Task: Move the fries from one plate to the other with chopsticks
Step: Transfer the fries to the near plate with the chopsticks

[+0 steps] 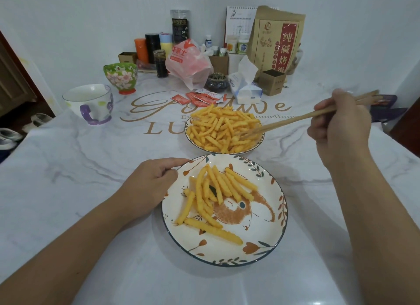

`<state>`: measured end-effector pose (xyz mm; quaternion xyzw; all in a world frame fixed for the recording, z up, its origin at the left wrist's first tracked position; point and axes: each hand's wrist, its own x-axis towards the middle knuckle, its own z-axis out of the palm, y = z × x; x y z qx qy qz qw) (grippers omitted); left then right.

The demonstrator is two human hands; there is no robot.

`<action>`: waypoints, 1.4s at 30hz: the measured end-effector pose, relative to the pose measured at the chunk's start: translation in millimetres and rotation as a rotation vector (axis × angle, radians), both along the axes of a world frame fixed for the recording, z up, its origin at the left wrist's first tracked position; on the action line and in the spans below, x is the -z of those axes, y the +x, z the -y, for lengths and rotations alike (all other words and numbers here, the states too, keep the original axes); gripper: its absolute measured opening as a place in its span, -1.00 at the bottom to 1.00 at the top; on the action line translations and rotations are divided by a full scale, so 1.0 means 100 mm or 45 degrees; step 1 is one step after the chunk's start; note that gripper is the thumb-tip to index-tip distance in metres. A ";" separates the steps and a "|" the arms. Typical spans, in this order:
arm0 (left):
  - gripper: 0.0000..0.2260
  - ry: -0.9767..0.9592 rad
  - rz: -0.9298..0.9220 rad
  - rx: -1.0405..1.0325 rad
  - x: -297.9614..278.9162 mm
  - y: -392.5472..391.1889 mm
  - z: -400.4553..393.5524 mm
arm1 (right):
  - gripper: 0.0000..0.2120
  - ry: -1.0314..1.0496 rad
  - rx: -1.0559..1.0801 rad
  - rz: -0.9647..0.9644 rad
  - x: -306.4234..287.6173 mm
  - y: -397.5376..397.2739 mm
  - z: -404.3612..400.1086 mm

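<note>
Two chopsticks [293, 120], pinched in my right hand [338, 125], nose into light, brittle fries [223, 128]—grip one mid-length, gently—while my left hand's [147, 186] fingers rest curled on the near plate [268, 250].

A home dining spot — beyond the fingers, the marble-print worktop [68, 168] carries mugs [91, 103], medicine bottles [242, 43], a tissue pack [244, 86], a wall calendar [239, 18] — shoes [10, 134] on the floor.

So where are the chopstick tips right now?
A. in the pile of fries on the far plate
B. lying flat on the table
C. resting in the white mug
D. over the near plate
A: the right hand holds the chopsticks with their tips down among the fries on the far plate, while the left hand touches the near plate.
</note>
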<state>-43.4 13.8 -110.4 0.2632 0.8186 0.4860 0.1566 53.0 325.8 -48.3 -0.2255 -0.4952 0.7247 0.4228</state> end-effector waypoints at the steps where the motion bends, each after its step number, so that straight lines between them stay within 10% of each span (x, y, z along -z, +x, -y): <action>1: -0.39 -0.016 -0.007 -0.001 0.01 -0.01 0.00 | -0.45 -0.011 -0.113 0.019 0.01 0.00 -0.02; 6: -0.52 -0.065 -0.041 -0.031 0.03 -0.03 -0.01 | -0.47 0.220 -0.491 0.217 0.10 -0.01 0.03; 13: -0.59 -0.079 0.021 -0.089 -0.03 0.02 -0.03 | -0.51 -0.010 -0.330 0.037 0.13 -0.03 -0.04; 17: -0.73 0.247 0.543 -0.249 -0.20 -0.32 -0.19 | -0.60 -0.226 -0.208 -0.005 0.29 -0.15 -0.04; 23: -0.27 0.694 1.167 -0.172 -0.38 -0.64 -0.54 | -0.68 -0.392 -0.206 0.065 0.54 -0.31 0.11; 34: -0.37 0.267 0.949 0.042 -0.39 -0.71 -1.04 | -0.70 -0.465 -0.047 0.008 0.53 -0.26 -0.18; 38: -0.77 -0.309 0.389 0.008 -0.40 -0.68 -0.83 | -0.69 -0.446 -0.003 0.005 0.49 -0.20 -0.17; 42: -0.72 -0.748 0.146 0.328 -0.48 -0.49 -0.52 | -0.69 -0.291 0.133 -0.085 0.41 -0.20 -0.08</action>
